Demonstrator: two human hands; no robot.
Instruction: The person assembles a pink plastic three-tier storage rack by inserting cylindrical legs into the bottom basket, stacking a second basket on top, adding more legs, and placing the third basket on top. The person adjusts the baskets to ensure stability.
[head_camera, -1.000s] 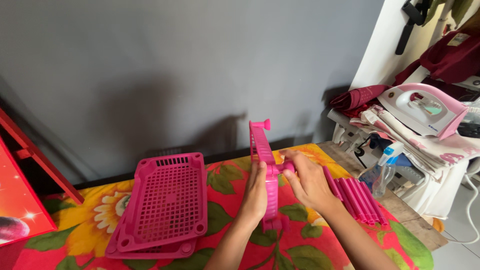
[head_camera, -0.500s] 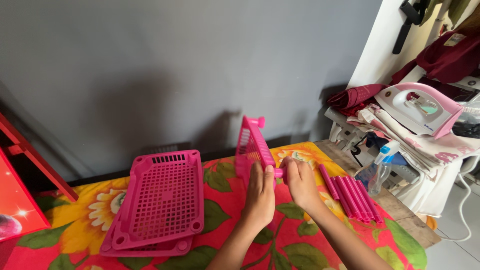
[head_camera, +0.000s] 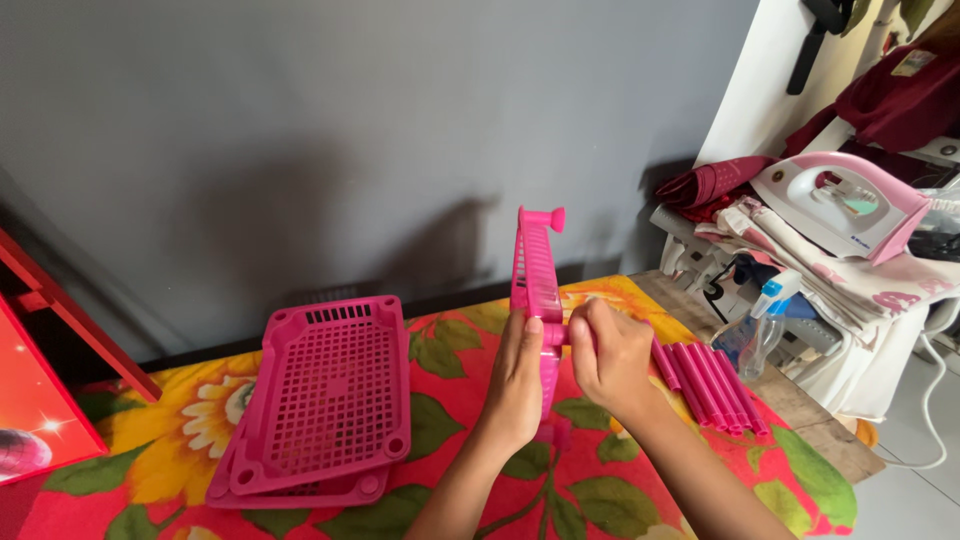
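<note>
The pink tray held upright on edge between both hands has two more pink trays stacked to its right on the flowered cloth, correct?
Not quite. The stacked trays lie to the left of the upright tray, as the head view shows; to its right lie pink tubes. Both the left hand and right hand do hold it, over the flowered cloth.

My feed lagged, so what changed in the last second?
The tray in both hands tilted left, then swung back edge-on and upright. The right hand closed tighter on its side peg; the left hand kept its grip. The stacked trays and tubes stayed put.
</note>
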